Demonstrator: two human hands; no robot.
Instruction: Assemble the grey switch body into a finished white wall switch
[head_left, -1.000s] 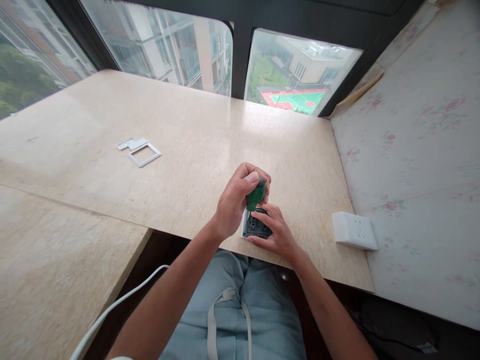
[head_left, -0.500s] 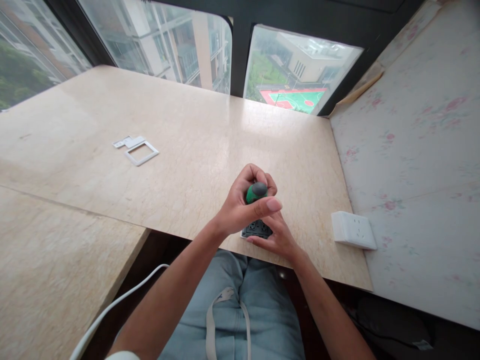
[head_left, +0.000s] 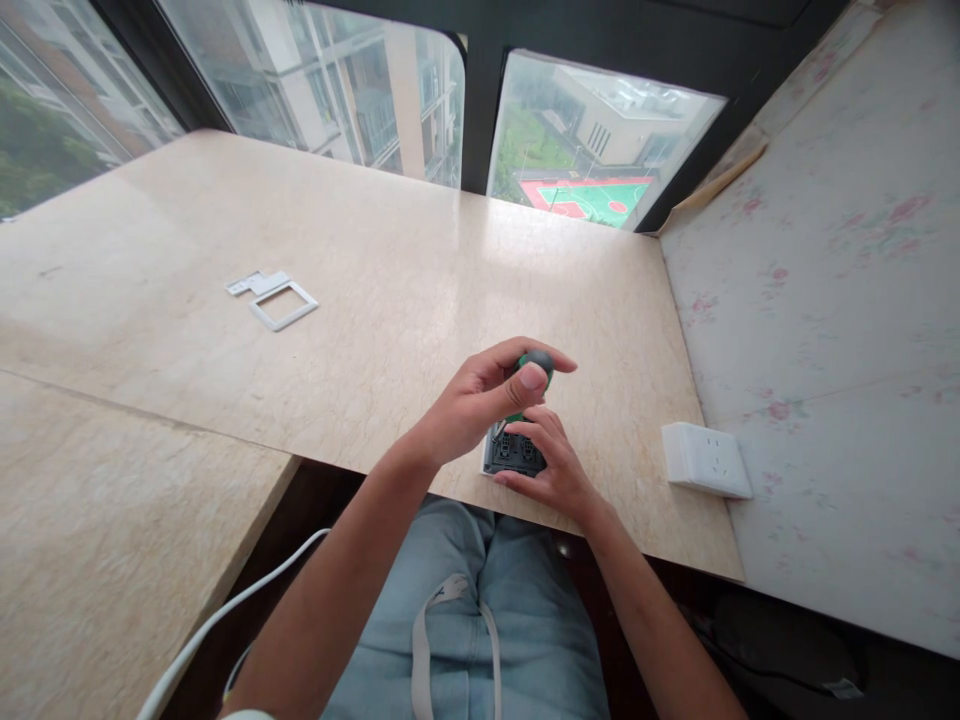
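"In the head view, what has the left hand [head_left: 476, 400] got?"

"A screwdriver [head_left: 537, 361], green with a grey cap. The thumb and some fingers are bent around the handle, and one finger sticks out straight to the right."

"And where does the screwdriver point?"

"It leans, with its shaft going down toward the top left corner of the socket [head_left: 513, 456]. Whether the tip sits in a screw is too small to tell."

"Where is the socket?"

"On the ledge [head_left: 390, 320], near its front edge, dark side up. The right hand [head_left: 556, 462] is half closed on it, thumb at the near edge and fingers across the far part."

"Anything else on the ledge?"

"A white frame [head_left: 298, 316] lies well off to the left, with white covers [head_left: 271, 284] just beside it. On the right, a white outlet box [head_left: 705, 460] stands by the flowered wall [head_left: 840, 330]."
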